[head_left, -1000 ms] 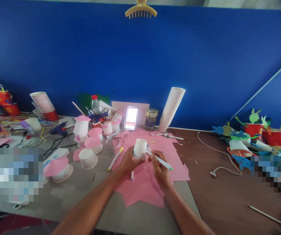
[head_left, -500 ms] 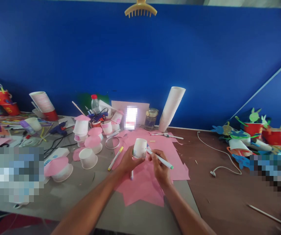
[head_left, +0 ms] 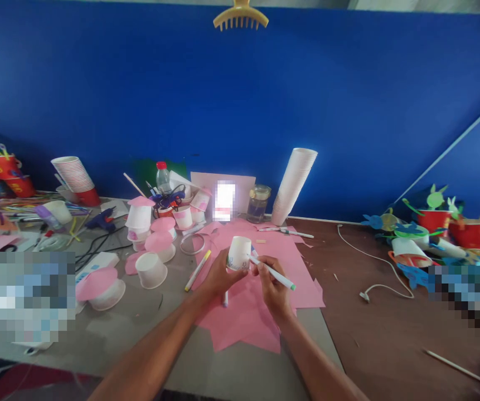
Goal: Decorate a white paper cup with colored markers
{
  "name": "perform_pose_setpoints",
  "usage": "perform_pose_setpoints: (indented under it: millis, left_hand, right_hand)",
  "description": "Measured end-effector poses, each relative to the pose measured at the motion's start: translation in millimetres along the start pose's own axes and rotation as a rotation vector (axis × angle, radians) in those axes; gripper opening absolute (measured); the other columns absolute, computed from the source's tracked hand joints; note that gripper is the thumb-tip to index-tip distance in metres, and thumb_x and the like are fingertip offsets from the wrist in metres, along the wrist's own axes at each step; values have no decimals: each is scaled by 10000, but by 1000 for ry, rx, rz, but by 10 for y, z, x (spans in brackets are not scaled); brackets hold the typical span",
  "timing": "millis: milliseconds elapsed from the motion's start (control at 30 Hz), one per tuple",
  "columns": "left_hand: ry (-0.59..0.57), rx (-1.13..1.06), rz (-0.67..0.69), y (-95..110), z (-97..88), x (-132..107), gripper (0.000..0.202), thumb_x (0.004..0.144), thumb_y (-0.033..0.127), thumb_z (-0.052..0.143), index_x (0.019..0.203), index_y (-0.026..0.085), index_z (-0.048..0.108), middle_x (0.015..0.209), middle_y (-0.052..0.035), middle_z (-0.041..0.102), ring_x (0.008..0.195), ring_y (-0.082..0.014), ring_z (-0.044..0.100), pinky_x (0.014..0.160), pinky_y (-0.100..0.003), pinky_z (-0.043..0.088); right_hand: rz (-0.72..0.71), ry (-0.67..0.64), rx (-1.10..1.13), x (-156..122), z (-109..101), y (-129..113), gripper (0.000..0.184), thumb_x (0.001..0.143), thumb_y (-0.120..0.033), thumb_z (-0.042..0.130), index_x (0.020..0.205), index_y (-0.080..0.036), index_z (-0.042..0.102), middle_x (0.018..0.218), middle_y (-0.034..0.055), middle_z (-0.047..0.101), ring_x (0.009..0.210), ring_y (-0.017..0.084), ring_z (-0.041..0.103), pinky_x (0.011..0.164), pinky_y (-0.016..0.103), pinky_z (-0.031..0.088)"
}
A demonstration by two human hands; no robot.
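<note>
A white paper cup (head_left: pixel 240 249), its base upward, is gripped by my left hand (head_left: pixel 218 274) above pink paper (head_left: pixel 250 328). Small drawn marks run along the cup's lower part. Between the fingers of my right hand (head_left: pixel 274 287) is a white marker (head_left: pixel 276 273) with a green end; its tip is at the cup's right side. A yellow-capped marker (head_left: pixel 198 271) lies to the left of my left hand. Another marker (head_left: pixel 225 299) is partly under that hand.
Pink-topped paper cups (head_left: pixel 101 287) and a plain white cup (head_left: pixel 151 270) stand on the left. Behind are a tall stack of white cups (head_left: pixel 294 186), a glass jar (head_left: pixel 258 203) and a glue gun (head_left: pixel 101 219). A white cable (head_left: pixel 384 285) lies on the right, near decorated red cups (head_left: pixel 432 223).
The marker tip has shifted very slightly against the cup's right side. Both hands keep almost the same place and grip.
</note>
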State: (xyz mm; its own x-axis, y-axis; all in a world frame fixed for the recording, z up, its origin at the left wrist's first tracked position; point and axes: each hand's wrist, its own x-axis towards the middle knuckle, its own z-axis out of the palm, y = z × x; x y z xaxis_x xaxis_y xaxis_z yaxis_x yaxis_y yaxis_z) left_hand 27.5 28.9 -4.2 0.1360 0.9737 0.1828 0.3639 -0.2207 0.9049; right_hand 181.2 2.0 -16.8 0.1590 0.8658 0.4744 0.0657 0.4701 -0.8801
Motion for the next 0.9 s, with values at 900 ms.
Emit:
perform_pose_setpoints:
  millis: [900]
  left_hand:
    - [-4, -4, 8, -5, 3, 1, 444, 695, 384, 757, 1040, 155, 595, 1023, -72, 675, 903, -228, 630, 742, -295, 499]
  right_hand:
    - [-32, 22, -72, 10, -5, 64, 166, 938, -361, 529, 937, -207, 591, 732, 13, 628, 659, 159, 606, 597, 285, 502]
